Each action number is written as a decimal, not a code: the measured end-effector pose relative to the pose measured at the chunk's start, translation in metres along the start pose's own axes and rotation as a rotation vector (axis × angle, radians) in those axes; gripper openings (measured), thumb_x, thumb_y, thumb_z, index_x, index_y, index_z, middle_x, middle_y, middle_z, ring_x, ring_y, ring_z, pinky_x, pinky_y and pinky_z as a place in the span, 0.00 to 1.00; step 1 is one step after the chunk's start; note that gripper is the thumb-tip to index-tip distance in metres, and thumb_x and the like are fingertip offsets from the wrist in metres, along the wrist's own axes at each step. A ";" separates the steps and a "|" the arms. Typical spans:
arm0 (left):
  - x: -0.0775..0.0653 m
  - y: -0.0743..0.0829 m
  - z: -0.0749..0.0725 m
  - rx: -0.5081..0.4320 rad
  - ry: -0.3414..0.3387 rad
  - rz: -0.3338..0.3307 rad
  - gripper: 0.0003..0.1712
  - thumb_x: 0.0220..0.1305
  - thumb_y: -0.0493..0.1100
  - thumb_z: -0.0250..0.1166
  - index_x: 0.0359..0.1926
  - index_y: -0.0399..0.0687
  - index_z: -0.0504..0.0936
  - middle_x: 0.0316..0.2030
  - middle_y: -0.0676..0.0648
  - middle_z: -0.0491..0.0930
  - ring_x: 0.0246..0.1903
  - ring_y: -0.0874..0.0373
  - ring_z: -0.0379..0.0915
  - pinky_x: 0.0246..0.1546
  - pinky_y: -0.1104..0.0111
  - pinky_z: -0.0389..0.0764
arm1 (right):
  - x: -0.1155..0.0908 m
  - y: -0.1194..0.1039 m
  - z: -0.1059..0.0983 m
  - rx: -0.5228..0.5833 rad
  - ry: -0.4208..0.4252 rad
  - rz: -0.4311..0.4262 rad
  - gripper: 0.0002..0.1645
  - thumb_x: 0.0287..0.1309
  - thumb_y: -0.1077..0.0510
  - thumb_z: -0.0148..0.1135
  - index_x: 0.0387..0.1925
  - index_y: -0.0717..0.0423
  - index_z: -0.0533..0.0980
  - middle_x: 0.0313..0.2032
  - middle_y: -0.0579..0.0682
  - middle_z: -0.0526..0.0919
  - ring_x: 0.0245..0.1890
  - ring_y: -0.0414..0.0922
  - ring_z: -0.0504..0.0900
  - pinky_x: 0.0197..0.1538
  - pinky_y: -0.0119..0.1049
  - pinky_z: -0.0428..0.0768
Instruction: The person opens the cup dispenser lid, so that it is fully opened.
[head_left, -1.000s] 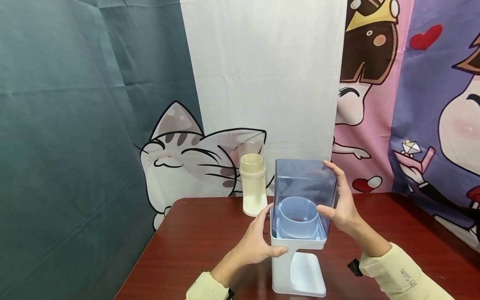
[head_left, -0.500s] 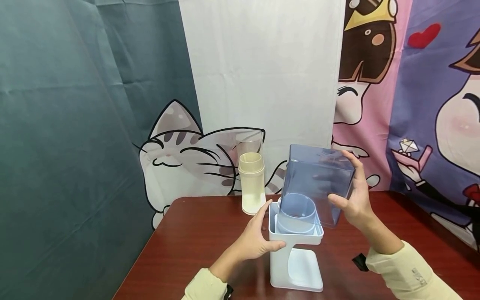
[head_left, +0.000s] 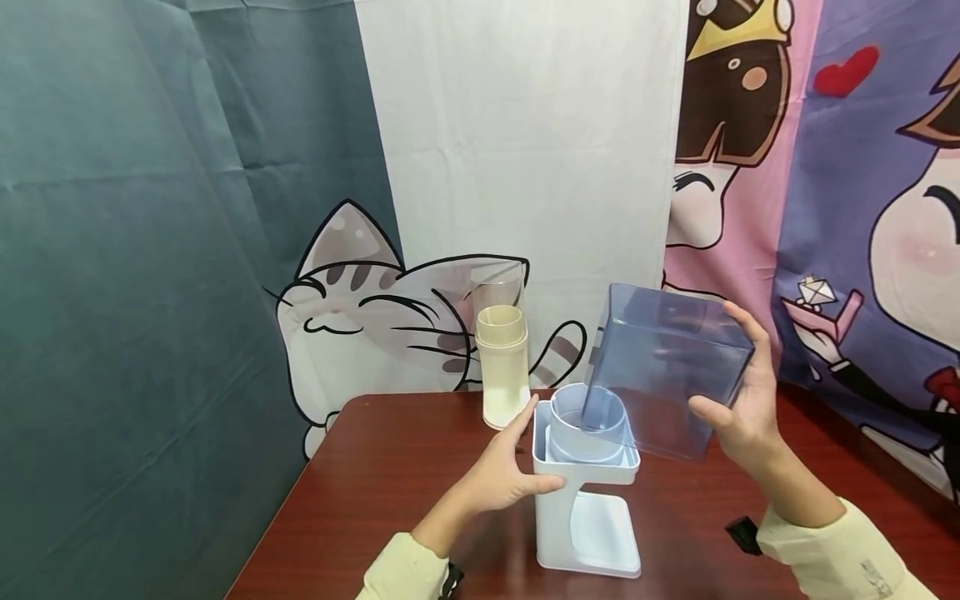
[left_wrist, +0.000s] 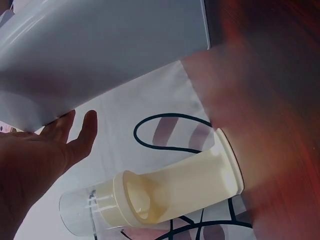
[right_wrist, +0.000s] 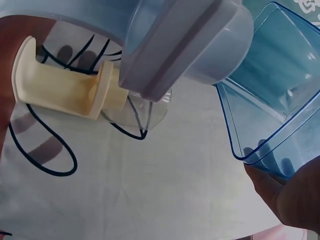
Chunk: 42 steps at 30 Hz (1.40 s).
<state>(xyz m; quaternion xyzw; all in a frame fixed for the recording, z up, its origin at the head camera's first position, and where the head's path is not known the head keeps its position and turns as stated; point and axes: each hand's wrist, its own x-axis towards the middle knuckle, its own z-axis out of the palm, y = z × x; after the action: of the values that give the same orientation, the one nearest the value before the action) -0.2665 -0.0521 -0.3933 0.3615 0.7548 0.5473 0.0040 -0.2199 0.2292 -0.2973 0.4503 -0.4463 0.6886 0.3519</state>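
Note:
A white plastic dispenser stand (head_left: pixel 553 529) with a square top tray stands upright on the table. Inside its tray sits a pale blue round collar (head_left: pixel 587 452). My left hand (head_left: pixel 495 477) holds the tray's left side, thumb at the front; the left wrist view shows its fingertips against the stand's pale wall (left_wrist: pixel 110 45). To the upper right, a clear blue square box (head_left: pixel 667 367) is tilted, open end down and leftward, in my right hand (head_left: pixel 750 408). Its lower left corner overlaps the collar in the head view. The right wrist view shows the box (right_wrist: pixel 272 75) hollow and apart from the stand.
A cream dispenser (head_left: pixel 504 387) with a clear cylinder top (head_left: pixel 498 283) stands at the back of the dark red table (head_left: pixel 390 492). A printed cloth (head_left: pixel 525 125) hangs behind the table.
The clear blue box has come up off the stand's tray, moved right and tilted with my right hand. My left hand stays on the stand, which has barely shifted.

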 end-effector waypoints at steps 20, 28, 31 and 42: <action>0.002 -0.002 -0.016 0.060 0.123 0.102 0.39 0.57 0.37 0.73 0.69 0.44 0.69 0.57 0.43 0.74 0.55 0.48 0.74 0.54 0.53 0.75 | -0.007 -0.015 -0.010 -0.065 -0.021 -0.013 0.53 0.38 0.73 0.71 0.69 0.68 0.58 0.56 0.61 0.74 0.55 0.49 0.75 0.52 0.30 0.77; 0.012 -0.021 -0.020 -0.010 0.112 0.091 0.33 0.65 0.33 0.66 0.70 0.39 0.67 0.54 0.35 0.76 0.50 0.39 0.77 0.45 0.62 0.82 | -0.013 -0.017 -0.012 -0.113 -0.027 -0.016 0.52 0.40 0.71 0.73 0.68 0.69 0.58 0.56 0.60 0.74 0.55 0.48 0.74 0.52 0.30 0.76; 0.016 -0.021 -0.021 -0.016 0.120 0.063 0.32 0.67 0.34 0.64 0.69 0.39 0.67 0.53 0.34 0.76 0.49 0.38 0.77 0.44 0.65 0.81 | -0.014 -0.018 -0.012 -0.092 -0.031 -0.020 0.52 0.39 0.72 0.72 0.68 0.68 0.58 0.56 0.60 0.74 0.55 0.48 0.75 0.52 0.29 0.77; 0.021 -0.018 -0.013 -0.005 0.409 0.041 0.29 0.60 0.33 0.70 0.63 0.45 0.73 0.54 0.39 0.77 0.46 0.41 0.77 0.38 0.65 0.80 | -0.021 -0.019 -0.014 -0.111 -0.080 -0.011 0.53 0.39 0.72 0.71 0.68 0.70 0.57 0.57 0.60 0.74 0.54 0.48 0.76 0.52 0.29 0.77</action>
<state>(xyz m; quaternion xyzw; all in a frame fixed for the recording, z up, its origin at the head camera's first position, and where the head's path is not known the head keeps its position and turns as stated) -0.2969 -0.0534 -0.3951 0.2585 0.7309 0.6112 -0.1595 -0.1999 0.2474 -0.3142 0.4600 -0.4950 0.6422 0.3619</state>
